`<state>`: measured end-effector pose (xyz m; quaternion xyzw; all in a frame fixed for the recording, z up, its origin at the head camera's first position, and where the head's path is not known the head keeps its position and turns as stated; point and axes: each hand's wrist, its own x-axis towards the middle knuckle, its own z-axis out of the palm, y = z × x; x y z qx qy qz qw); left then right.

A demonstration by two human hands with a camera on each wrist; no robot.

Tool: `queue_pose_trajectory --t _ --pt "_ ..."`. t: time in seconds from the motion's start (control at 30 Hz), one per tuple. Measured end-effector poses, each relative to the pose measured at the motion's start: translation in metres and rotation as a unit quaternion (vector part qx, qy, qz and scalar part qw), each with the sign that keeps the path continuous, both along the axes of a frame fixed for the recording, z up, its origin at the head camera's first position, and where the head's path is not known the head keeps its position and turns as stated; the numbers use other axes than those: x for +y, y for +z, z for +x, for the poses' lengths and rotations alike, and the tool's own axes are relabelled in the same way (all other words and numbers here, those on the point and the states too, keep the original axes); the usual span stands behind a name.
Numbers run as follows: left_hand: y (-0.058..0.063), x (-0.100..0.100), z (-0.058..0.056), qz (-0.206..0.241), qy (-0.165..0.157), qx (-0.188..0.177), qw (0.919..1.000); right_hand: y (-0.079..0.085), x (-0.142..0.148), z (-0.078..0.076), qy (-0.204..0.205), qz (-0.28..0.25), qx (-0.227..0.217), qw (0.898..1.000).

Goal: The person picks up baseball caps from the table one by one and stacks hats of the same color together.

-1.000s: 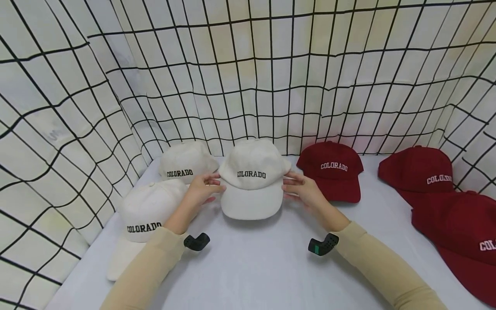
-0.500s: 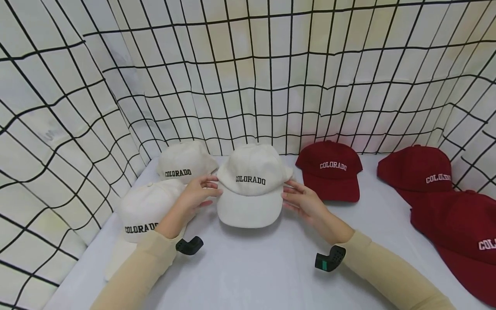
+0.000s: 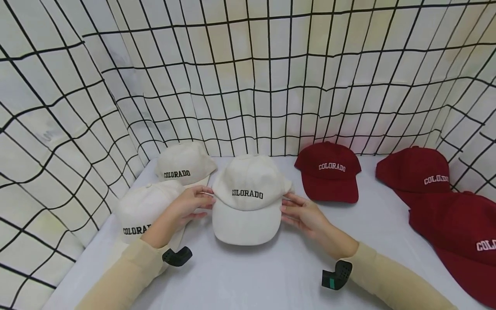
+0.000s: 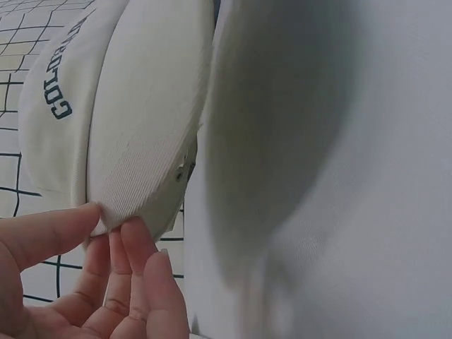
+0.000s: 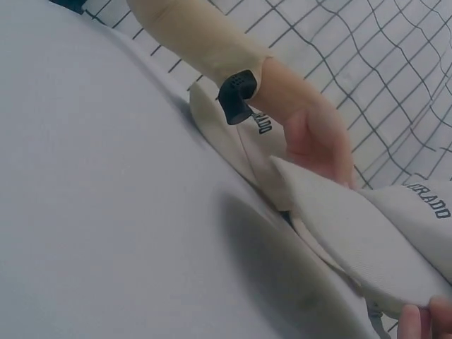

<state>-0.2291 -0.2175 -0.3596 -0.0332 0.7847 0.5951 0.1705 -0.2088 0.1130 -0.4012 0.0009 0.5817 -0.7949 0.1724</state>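
Note:
A white baseball cap (image 3: 248,202) with dark COLORADO lettering is between my two hands, its brim facing me. My left hand (image 3: 190,206) pinches one side of it where crown and brim meet. In the left wrist view, thumb and fingers (image 4: 138,236) close on the brim's corner. On the opposite side, my right hand (image 3: 306,215) grips the cap's edge, with only its fingertips (image 5: 417,323) showing in the right wrist view. The brim is raised a little above the table and casts a shadow. The cap's back is hidden.
Two more white caps, one at the back left (image 3: 184,161) and one nearer (image 3: 149,204), sit by my left arm. Red caps stand at back centre-right (image 3: 329,172), far right (image 3: 418,170) and front right (image 3: 461,228). A grid-patterned cloth wall (image 3: 267,73) encloses the white table (image 3: 248,280).
Both hands have drawn the white cap toward me, away from the back wall, with a slight shift left. The other caps keep their places.

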Motion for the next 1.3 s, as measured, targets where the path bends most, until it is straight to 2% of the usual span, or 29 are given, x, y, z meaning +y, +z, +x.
queue_pose_trajectory --t 0.17,0.33,0.7,1.1,1.3 --pt "0.000 -0.006 0.004 0.010 -0.014 -0.003 0.9998 0.003 -0.002 0.010 0.013 -0.010 -0.015 1.000" --pt "-0.001 -0.016 0.009 0.025 -0.037 -0.024 0.9987 0.003 -0.003 0.019 0.036 -0.009 -0.031 0.999" --pt "-0.007 -0.025 0.015 0.048 -0.081 -0.054 0.9941 -0.003 0.001 0.029 0.062 0.000 -0.037 0.997" --pt "-0.007 -0.030 0.025 0.039 -0.119 -0.066 0.9899 -0.012 0.002 0.039 0.104 -0.001 -0.035 0.994" --pt "-0.008 -0.031 0.031 0.028 -0.123 -0.071 0.9896 -0.015 0.003 0.045 0.119 -0.005 -0.041 0.992"
